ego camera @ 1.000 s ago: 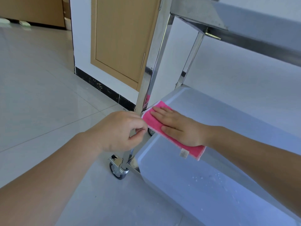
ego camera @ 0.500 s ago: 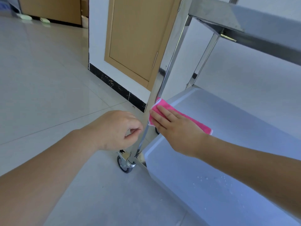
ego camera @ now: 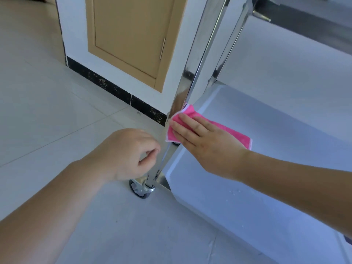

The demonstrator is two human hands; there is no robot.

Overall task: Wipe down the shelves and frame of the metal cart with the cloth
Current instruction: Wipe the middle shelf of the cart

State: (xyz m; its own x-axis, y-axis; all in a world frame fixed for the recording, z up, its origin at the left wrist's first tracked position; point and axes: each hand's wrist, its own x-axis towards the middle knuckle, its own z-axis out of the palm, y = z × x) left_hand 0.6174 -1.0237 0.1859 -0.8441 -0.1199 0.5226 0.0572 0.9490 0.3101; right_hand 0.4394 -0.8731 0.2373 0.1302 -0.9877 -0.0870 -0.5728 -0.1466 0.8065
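The metal cart's front corner post rises shiny from a caster wheel. Its lower shelf spreads to the right, and the upper shelf's edge shows at top right. My right hand lies flat with straight fingers on a pink cloth, pressing it onto the shelf's corner and against the post. My left hand hovers just left of the post with fingers curled and nothing in them; I cannot tell whether a fingertip touches the metal.
A tan wooden cabinet door sits in a white wall behind the cart, above a black baseboard. Pale floor tiles stretch to the left. A few water drops lie on the shelf near its front.
My left hand has let go of the post and drawn slightly left. My right hand with the cloth has slid up to the post, and my view has moved closer.
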